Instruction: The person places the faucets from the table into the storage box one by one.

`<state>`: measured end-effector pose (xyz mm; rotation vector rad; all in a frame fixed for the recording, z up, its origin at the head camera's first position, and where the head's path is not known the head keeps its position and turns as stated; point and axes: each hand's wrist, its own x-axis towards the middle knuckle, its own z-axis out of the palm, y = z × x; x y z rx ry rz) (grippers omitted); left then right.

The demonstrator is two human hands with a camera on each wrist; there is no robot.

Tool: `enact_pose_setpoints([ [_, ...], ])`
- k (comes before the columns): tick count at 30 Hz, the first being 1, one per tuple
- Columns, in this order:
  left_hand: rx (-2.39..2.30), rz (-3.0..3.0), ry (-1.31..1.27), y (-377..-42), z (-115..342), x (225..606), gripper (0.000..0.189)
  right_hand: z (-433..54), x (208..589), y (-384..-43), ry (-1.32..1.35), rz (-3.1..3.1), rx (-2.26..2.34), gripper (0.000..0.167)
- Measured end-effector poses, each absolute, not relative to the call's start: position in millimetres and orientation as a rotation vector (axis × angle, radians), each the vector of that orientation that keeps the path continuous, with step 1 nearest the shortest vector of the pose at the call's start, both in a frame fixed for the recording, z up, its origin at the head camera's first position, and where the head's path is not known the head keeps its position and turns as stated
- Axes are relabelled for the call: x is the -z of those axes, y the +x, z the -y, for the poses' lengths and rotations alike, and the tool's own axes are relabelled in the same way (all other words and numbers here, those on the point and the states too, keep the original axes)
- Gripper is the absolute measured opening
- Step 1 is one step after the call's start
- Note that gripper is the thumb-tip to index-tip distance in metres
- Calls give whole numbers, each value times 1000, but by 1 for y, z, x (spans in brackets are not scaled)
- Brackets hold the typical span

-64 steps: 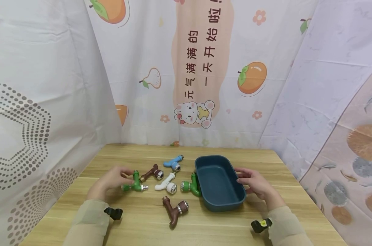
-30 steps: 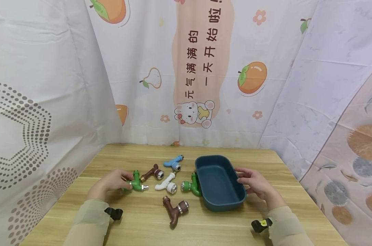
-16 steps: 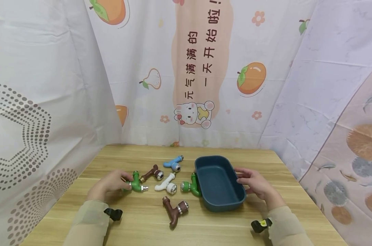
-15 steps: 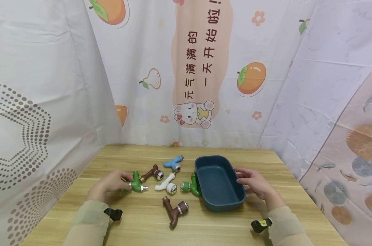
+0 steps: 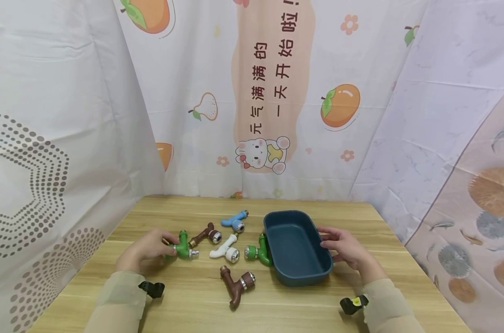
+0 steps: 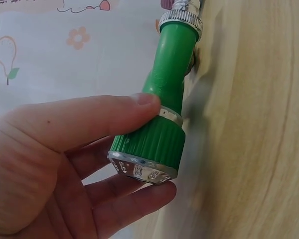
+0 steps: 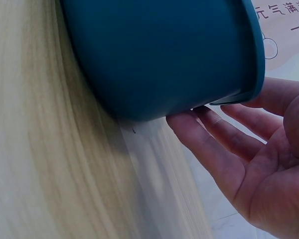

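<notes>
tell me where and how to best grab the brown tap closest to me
I'd pinch the front brown tap by its slim pipe, coming from above and its left. It lies on the table with its chunky knob jutting right, which would likely get in the way of fingers from there.

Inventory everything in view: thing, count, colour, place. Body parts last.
bin: 1, dark blue, centre right
left green tap: 1, green, leftmost
right green tap: 1, green, beside bin
rear brown tap: 1, brown, back left
front brown tap: 1, brown, nearest tap
white tap: 1, white, between greens
blue tap: 1, blue, farthest tap
table: 1, wood-toned, underneath
curtains: several, white patterned, around
cameras: 2, black, one per wrist
sleeves: 2, beige, forearms
left grip: 1, bare, pinching left green tap
right grip: 1, bare, touching bin
</notes>
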<state>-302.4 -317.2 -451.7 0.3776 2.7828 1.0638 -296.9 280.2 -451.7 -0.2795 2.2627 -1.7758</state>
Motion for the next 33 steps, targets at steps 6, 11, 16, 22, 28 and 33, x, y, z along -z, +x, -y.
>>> enact_pose_setpoints([
  [6, -1097, -2780, 403, -300, 318, 447, 35, -280, 452, -297, -277, -2261, 1776, 57],
  [11, -1115, -2782, 383, -298, 317, 442, 36, -280, 452, -297, -280, -2258, 1778, 58],
  [16, -1110, -2798, 372, -299, 315, 439, 35, -280, 452, -297, -281, -2256, 1779, 58],
  [22, -1108, -2818, 401, -300, 312, 436, 33, -280, 452, -298, -277, -2253, 1782, 57],
  [28, -1109, -2837, 361, -301, 308, 436, 31, -281, 453, -298, -283, -2254, 1779, 58],
  [33, -1105, -2860, 380, -303, 305, 437, 30, -281, 453, -298, -283, -2262, 1765, 59],
])
